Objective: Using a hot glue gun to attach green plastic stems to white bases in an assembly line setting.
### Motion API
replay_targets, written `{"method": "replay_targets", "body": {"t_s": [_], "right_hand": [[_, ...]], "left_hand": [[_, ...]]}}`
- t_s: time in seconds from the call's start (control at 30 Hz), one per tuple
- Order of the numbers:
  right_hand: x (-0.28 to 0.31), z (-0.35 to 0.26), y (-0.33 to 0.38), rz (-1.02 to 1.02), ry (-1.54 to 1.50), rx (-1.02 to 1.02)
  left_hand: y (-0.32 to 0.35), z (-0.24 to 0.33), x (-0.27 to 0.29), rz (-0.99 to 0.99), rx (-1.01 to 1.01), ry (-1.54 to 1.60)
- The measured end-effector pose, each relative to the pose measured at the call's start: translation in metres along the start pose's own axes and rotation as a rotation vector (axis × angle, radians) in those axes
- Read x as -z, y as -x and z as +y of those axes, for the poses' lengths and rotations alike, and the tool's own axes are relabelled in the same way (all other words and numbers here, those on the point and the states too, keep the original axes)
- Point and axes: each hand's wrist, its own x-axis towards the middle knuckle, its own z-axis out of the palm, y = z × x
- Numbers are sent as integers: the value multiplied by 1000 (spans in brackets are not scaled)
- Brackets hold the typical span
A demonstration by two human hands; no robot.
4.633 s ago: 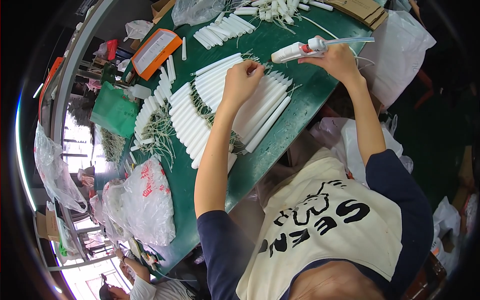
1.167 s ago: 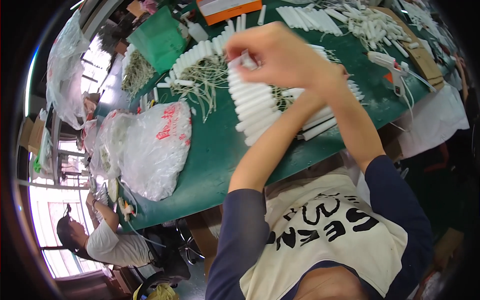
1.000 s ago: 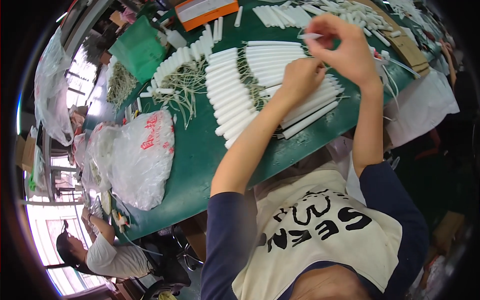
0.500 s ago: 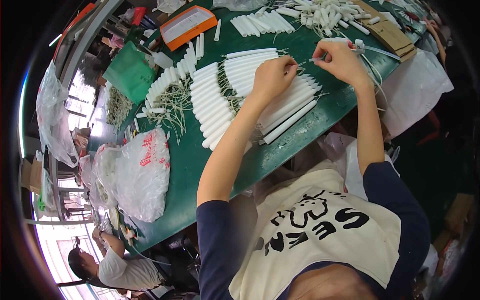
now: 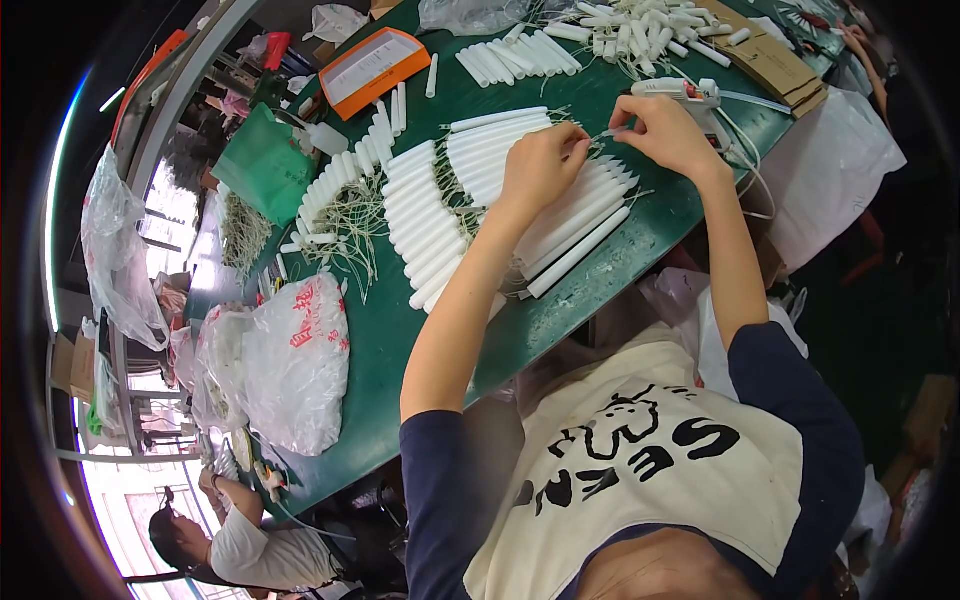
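My left hand (image 5: 545, 167) is over the rows of white tubes, its thumb and fingertips pinched round a thin pale wire at the tubes' far ends. My right hand (image 5: 660, 132) pinches a small translucent piece, too small to name, close to the left fingertips. Beneath and beside the hands lie several long white candle-like tubes (image 5: 585, 245) in slanted rows, thin wires coming from their ends. More white tubes (image 5: 425, 225) are lined up to the left. A white glue gun (image 5: 690, 92) lies just beyond my right hand, its cord hanging toward the table edge.
The green table (image 5: 385, 400) also bears an orange box (image 5: 375, 72), a pile of short white tubes (image 5: 650, 35), a plastic bag with red print (image 5: 300, 365) and a green sheet (image 5: 262, 165). A cardboard piece (image 5: 770, 65) lies far right. A co-worker (image 5: 270, 545) sits lower left.
My right hand has moved slightly left, bringing its pinched piece nearer my left fingertips. More of the glue gun shows behind it. The whole view has shifted a little.
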Motion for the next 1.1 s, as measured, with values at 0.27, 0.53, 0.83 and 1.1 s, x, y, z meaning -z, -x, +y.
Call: {"method": "replay_targets", "body": {"t_s": [0.27,0.53,0.83,1.1], "right_hand": [[4,-9,-1,-109,-70,-66],[-3,-2,3,-108,-63,-44],[-3,-7,2,-61,-103,-20],[-6,-5,1,-27,-142,7]], "left_hand": [[0,-3,0,-4,-5,2],[3,-1,3,-44,5,126],[7,-8,12,-118,-22,79],[6,-10,8,-96,19,201]]}}
